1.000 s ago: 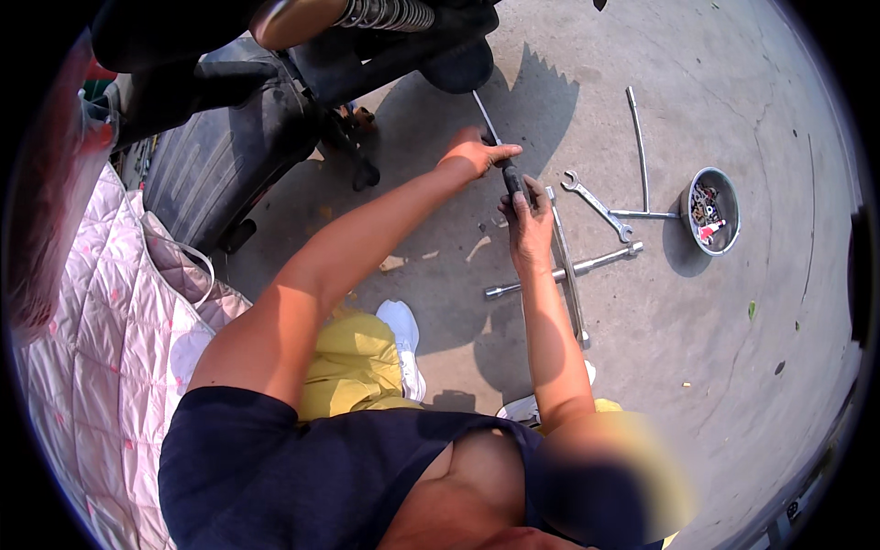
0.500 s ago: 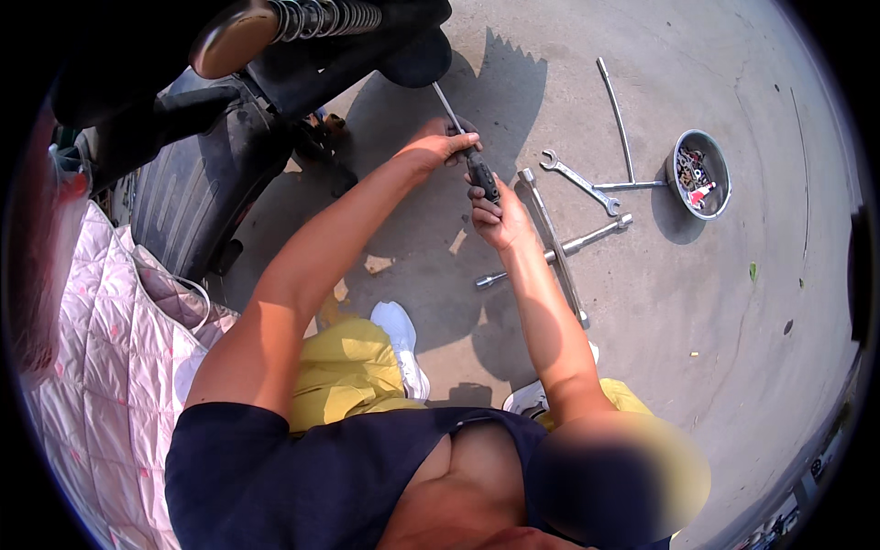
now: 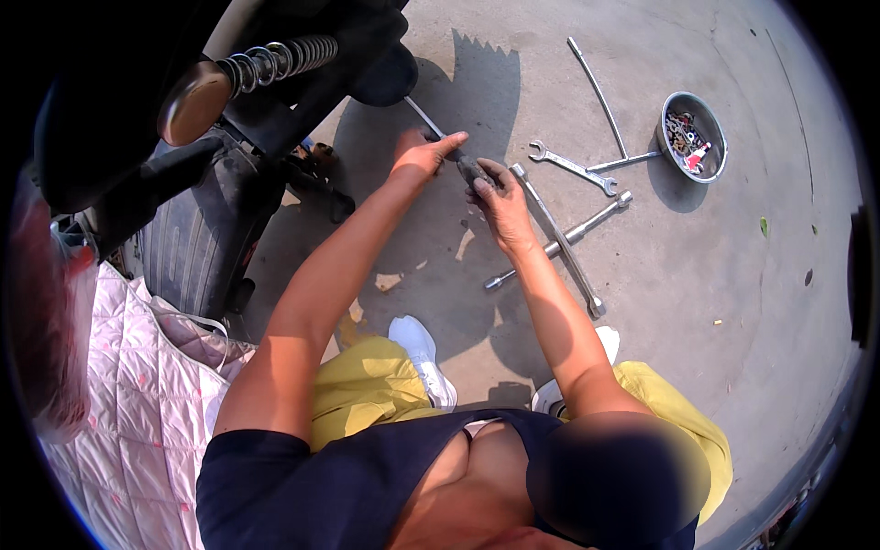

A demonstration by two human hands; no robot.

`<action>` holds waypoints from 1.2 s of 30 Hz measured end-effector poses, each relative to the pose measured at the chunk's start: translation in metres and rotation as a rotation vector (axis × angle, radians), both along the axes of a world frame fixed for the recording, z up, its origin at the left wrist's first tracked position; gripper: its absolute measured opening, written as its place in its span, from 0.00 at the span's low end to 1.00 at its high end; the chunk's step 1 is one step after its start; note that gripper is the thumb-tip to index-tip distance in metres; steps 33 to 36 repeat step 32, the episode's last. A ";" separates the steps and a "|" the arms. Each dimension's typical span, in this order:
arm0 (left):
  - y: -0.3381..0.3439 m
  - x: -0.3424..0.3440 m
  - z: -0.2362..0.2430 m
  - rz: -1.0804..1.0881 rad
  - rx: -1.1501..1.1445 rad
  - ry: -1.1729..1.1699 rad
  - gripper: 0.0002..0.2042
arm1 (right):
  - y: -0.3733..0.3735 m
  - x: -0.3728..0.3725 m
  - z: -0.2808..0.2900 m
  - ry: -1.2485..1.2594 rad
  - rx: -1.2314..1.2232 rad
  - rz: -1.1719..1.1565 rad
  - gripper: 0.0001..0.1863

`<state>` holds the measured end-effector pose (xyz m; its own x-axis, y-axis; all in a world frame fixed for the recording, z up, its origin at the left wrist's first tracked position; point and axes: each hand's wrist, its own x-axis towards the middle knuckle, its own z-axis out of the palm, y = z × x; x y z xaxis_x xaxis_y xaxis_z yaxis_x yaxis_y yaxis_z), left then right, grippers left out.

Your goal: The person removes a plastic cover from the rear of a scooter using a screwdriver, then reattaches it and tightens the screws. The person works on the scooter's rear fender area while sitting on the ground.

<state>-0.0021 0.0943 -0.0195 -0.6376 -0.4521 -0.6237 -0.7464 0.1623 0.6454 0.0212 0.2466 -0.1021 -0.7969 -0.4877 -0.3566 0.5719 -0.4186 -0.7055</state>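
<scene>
A screwdriver with a dark handle (image 3: 472, 171) slants between my hands. Its bright shaft (image 3: 421, 114) runs up to a rounded black part (image 3: 385, 77) of a scooter, where the tip is out of sight. My left hand (image 3: 425, 154) is closed about the front of the tool, thumb stretched along it and fingers partly hidden. Around the rear of the handle, my right hand (image 3: 500, 202) grips with thumb and fingertips, the forefinger lying loosely over it.
Right of my hands lie a cross wrench (image 3: 568, 236), an open-end wrench (image 3: 576, 169) and a long metal T-bar (image 3: 598, 96). A metal bowl (image 3: 718, 170) holds small hardware. At left are the scooter's coil spring (image 3: 284, 66), its black footboard (image 3: 183, 243) and a pink quilted cover (image 3: 119, 367).
The whole view has shifted a little. My right hand's fingers have changed their hold on the handle, the forefinger now lifted and the thumb on top. The shaft still reaches the black part.
</scene>
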 end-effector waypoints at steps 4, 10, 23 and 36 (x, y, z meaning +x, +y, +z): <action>-0.003 0.005 -0.014 -0.021 0.258 0.185 0.13 | 0.015 -0.017 -0.072 -0.563 -0.907 0.324 0.20; 0.001 0.004 -0.007 0.005 0.123 0.071 0.14 | 0.004 -0.006 0.003 -0.414 -0.182 -0.057 0.16; -0.012 0.006 -0.027 0.057 0.509 0.273 0.12 | 0.005 -0.032 0.011 1.178 0.970 -0.008 0.22; -0.023 0.026 -0.057 0.359 0.832 0.364 0.28 | 0.016 -0.071 -0.006 -0.168 -0.176 0.730 0.22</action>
